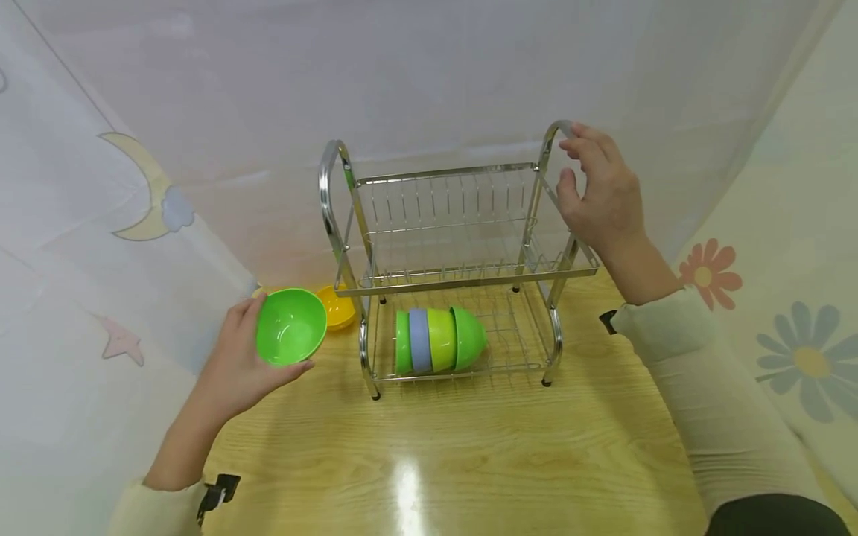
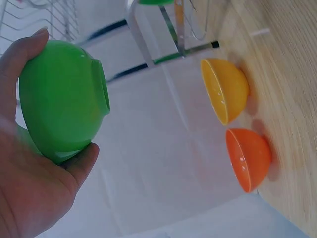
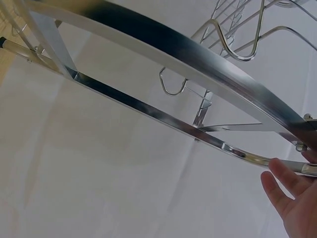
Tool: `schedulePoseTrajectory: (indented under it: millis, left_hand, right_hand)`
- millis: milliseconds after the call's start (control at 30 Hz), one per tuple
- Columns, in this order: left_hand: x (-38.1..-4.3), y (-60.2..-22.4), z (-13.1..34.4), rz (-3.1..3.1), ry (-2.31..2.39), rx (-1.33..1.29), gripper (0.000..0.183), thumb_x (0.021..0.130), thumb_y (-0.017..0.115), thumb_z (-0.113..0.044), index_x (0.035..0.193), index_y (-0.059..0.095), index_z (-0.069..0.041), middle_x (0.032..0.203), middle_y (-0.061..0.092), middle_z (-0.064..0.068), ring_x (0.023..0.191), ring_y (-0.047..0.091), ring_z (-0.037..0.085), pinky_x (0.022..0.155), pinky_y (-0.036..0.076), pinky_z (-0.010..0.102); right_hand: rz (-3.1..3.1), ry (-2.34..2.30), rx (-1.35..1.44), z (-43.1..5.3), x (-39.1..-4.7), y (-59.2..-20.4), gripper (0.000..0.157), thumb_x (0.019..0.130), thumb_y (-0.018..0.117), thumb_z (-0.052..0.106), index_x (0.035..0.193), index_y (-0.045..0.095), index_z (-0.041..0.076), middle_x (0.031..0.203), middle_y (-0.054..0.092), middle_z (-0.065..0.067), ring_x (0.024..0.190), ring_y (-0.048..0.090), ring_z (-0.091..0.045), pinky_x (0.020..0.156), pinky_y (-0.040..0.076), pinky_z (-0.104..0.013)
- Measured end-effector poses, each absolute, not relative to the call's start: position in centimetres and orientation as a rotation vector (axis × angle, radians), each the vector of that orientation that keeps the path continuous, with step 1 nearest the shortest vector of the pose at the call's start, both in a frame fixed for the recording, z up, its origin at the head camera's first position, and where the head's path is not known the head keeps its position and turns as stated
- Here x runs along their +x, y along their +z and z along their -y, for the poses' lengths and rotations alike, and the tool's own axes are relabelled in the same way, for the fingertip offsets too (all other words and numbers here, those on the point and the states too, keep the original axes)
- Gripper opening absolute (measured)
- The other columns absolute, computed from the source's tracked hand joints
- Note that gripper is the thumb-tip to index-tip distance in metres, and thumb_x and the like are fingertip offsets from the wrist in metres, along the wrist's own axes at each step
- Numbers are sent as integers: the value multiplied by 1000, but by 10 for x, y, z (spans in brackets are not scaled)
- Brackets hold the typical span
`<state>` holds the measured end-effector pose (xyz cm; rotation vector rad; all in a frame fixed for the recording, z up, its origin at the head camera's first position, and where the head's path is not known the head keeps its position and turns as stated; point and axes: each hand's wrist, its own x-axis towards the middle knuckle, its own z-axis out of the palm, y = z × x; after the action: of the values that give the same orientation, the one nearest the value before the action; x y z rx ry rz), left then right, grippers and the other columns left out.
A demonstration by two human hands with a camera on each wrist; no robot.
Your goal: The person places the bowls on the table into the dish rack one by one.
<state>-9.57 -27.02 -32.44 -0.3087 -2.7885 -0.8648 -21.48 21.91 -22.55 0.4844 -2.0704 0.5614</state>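
Observation:
In the head view my left hand (image 1: 228, 372) grips a green bowl (image 1: 291, 327) left of a chrome two-tier dish rack (image 1: 462, 282), thumb and fingers on opposite sides of it. The left wrist view shows the outside and foot ring of this green bowl (image 2: 62, 101). My right hand (image 1: 608, 195) is at the top of the rack's right side frame, thumb held apart. Its fingertips (image 3: 277, 166) reach the curved rail in the right wrist view; whether they press on it I cannot tell. A nested row of green, blue and yellow-green bowls (image 1: 441, 340) lies sideways on the lower tier.
A yellow bowl (image 2: 228, 90) and an orange bowl (image 2: 251, 159) stand upright on the wooden table (image 1: 469, 454), left of the rack. Pale cloth (image 1: 442, 74) hangs behind the rack, and patterned panels rise at both sides. The upper tier has wire slots (image 1: 449, 201).

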Motion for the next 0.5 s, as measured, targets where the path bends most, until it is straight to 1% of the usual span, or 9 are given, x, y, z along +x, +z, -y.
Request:
schedulePoseTrajectory:
  millis: [133,267,367,433,500]
  left_hand:
    - [-82,-326,258,2785,-892,-357,126,69,91,-51,161,18,-5,150,33,24,126,43,46,88,51,69]
    - [-72,-329,246,2776,-924,-412,125,68,91,-53,162,21,-11,151,33,16,124,47,42,87,54,64]
    - [-67,-329,235,2784,-938,-443,126,66,91,-56,163,20,-15,154,32,12,125,48,39,88,55,61]
    - [-64,-329,228,2797,-935,-462,127,66,90,-57,163,20,-15,155,30,11,127,48,38,89,55,60]
    - [-62,-329,220,2801,-931,-481,127,66,91,-57,162,21,-13,156,30,11,129,47,36,91,55,59]
  right_hand:
    - [2086,569,490,-220,-212,-224,35,95,53,6,127,63,-4,144,57,-13,107,66,-37,70,53,-52]
    - [2116,593,481,-221,-209,-221,37,96,54,8,130,62,-1,146,56,-11,119,62,-36,76,52,-56]
    - [2157,615,473,-223,-206,-219,39,96,55,11,133,61,1,149,53,-10,130,56,-34,84,51,-58]
    - [2193,629,469,-224,-205,-217,41,97,55,13,136,59,2,151,51,-9,135,52,-31,90,50,-58]
    - [2230,640,467,-225,-203,-215,43,98,56,14,139,57,2,153,48,-9,139,48,-29,98,48,-57]
